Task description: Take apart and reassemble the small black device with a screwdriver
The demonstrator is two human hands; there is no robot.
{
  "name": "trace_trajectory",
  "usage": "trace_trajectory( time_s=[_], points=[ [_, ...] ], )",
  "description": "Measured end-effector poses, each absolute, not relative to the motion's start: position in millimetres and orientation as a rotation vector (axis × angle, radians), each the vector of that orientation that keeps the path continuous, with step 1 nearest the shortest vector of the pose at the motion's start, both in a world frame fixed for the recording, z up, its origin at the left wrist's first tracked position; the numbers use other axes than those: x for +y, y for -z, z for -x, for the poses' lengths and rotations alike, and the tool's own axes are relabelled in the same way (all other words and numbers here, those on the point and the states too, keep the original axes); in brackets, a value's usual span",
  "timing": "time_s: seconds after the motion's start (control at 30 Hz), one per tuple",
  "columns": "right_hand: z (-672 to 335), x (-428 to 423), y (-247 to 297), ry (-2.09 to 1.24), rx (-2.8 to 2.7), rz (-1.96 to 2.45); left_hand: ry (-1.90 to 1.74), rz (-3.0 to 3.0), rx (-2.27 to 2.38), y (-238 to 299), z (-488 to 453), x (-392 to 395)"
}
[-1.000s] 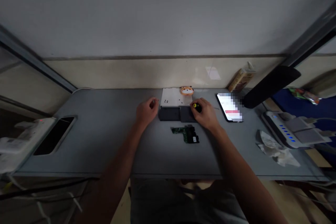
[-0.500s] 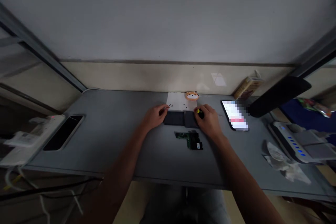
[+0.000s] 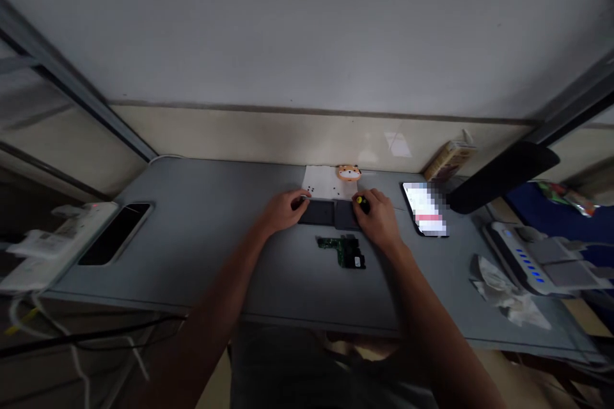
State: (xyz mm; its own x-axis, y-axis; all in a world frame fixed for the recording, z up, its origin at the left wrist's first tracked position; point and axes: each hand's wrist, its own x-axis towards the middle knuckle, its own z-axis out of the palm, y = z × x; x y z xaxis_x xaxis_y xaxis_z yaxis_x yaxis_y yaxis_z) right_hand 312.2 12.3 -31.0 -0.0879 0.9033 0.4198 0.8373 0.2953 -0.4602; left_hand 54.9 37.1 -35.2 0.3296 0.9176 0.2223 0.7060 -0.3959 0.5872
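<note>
A dark, shallow rectangular case (image 3: 316,212) lies on the desk between my hands, with a flat dark square piece (image 3: 346,215) at its right end. My left hand (image 3: 288,209) is closed in a pinch at the case's upper left corner; what sits between its fingertips is too small to make out. At the other end, my right hand (image 3: 378,216) is curled around a black and yellow screwdriver (image 3: 363,204), its fingers by the dark square piece. Closer to me lies a green and black circuit board (image 3: 349,253). Behind the case, white paper (image 3: 319,179) carries several tiny dark screws.
An orange animal-faced case (image 3: 348,172) rests on the paper. To the right are a lit phone (image 3: 425,208), a black cylinder (image 3: 503,179), a carton (image 3: 449,160), crumpled tissue (image 3: 511,294) and a power strip (image 3: 530,262). On the left lie another phone (image 3: 116,234) and a white strip (image 3: 57,243).
The view has shifted slightly. Both hands stay at the two ends of the dark case, with the same grips and no clear movement of the parts.
</note>
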Motion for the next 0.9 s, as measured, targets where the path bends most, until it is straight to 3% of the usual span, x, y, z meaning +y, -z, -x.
trace_trajectory(
  time_s=[0.9],
  points=[
    [-311.4, 13.7, 35.3, -0.059, -1.89, 1.601, -0.782, -2.232, 1.444, 36.6, -54.6, 35.4]
  ],
)
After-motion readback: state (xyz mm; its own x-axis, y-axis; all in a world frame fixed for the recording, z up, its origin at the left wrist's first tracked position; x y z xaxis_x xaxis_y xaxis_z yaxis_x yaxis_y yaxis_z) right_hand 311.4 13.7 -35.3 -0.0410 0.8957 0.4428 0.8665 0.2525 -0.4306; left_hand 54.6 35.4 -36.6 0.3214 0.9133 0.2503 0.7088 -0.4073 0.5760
